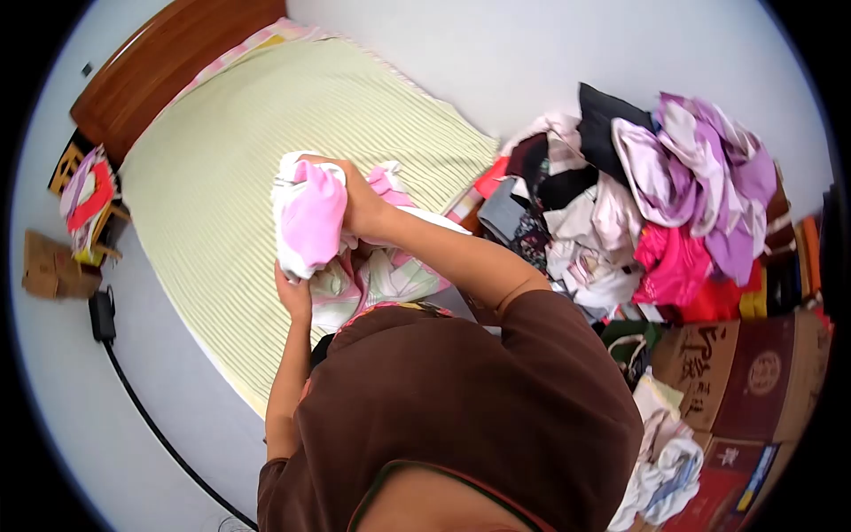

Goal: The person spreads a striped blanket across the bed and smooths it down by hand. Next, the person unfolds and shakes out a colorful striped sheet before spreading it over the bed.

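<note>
A bundled pink and white cloth (312, 217) is held up over the bed (239, 115), which has a green striped sheet. My right hand (356, 199) is closed on the right and upper side of the bundle, its fingers partly hidden by the fabric. At the bundle's lower edge, my left hand (292, 288) grips the white part. More pink, white and pale green fabric (390, 279) lies below and behind my right forearm, close to my body.
A large heap of clothes (603, 204) stands at the right, beside the wall. Cardboard boxes (745, 377) and white clothing (660, 470) are at the lower right. On the left are a stool with folded cloth (89, 204), a small carton (58, 266) and a black cable (151, 421).
</note>
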A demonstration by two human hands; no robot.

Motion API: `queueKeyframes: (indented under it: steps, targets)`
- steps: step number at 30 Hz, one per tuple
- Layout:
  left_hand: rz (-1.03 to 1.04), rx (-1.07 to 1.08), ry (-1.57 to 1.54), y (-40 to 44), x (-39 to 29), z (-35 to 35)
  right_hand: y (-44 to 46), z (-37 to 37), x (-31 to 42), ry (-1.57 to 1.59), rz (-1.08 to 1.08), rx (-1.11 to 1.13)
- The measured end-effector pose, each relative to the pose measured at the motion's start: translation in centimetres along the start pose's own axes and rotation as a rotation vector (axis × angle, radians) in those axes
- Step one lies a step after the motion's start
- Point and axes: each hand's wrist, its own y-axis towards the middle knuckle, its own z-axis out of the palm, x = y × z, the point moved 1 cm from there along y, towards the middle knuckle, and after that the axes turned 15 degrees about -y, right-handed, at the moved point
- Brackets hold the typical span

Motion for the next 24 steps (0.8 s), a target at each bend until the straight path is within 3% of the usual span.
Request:
queueKeyframes:
  steps: [2,3,4,6,7,9,10,11,12,13,14,15,16,17,18,20,21,22,23,24]
  targets:
    - [0.046,0.148,0.229,0.8,5.2,-0.2,-0.6,-1.4,2.0,0.054,0.050,0.021]
    - [0.140,0.174,0.283,0.9,6.9,0.1,-1.0,-2.1,2.5,-0.040,-0.009,-0.009]
    - [0.102,0.205,0.289,1.3,10.9,0.0,-1.3,-2.7,2.9,-0.137,-0.067,-0.035]
    - [0.078,0.199,0.073,0.6,1.8,2.1,-2.5,-3.9,2.9,-0.187,-0.073,-0.073]
    - [-0.080,0.213,0.047,0.6,0.0,2.6,-3.1,-4.6,3.3,-0.178,-0.069,-0.085]
    - [-0.083,0.179,-0.017,0.9,2.0,2.6,-4.3,-6.1,4.0,-0.158,-0.063,-0.111]
    - [-0.254,0.125,-0.323,2.0,4.8,2.3,-5.0,-6.9,4.3,-0.182,-0.080,-0.122]
    - [-0.216,0.221,-0.033,3.4,6.1,1.3,-5.6,-7.6,4.7,-0.205,-0.097,-0.135]
    - [-0.013,0.220,0.176,4.6,6.2,0.4,-5.9,-8.9,6.0,-0.207,-0.091,-0.101]
    - [0.059,0.074,0.200,6.4,7.9,-0.7,-6.1,-9.8,6.7,-0.207,-0.086,-0.066]
    - [0.111,0.143,0.137,7.3,4.6,-1.7,-6.5,-10.4,6.4,-0.123,-0.166,-0.135]
    - [0.103,0.066,0.077,9.9,6.0,-3.2,-6.9,-11.0,5.6,-0.341,-0.185,-0.224]
    - [0.281,0.124,0.098,12.4,6.0,-5.3,-7.3,-11.6,4.6,-0.558,-0.200,-0.312]
    - [0.410,0.015,0.164,14.4,4.9,-6.2,-7.8,-12.4,3.6,-0.775,-0.213,-0.397]
    - [0.361,0.012,0.161,15.8,1.9,-7.2,-8.1,-13.2,2.6,-1.058,-0.204,-0.394]
    - [0.658,-0.177,0.344,21.3,1.4,-10.6,-7.0,-14.2,2.2,-0.294,0.149,-0.517]
    - [0.619,-0.142,0.269,21.9,-3.1,-10.7,-6.5,-14.6,1.8,0.101,0.318,-0.551]
    - [0.547,-0.157,0.219,24.7,-4.5,-12.2,-6.3,-15.6,0.5,-0.168,0.234,-0.589]
    - [0.668,-0.091,0.095,26.1,-7.6,-12.7,-6.1,-16.9,-1.9,-0.425,0.141,-0.608]
    - [0.600,-0.003,-0.236,27.9,-10.3,-12.9,-5.3,-19.1,-5.9,-0.694,0.085,-0.599]
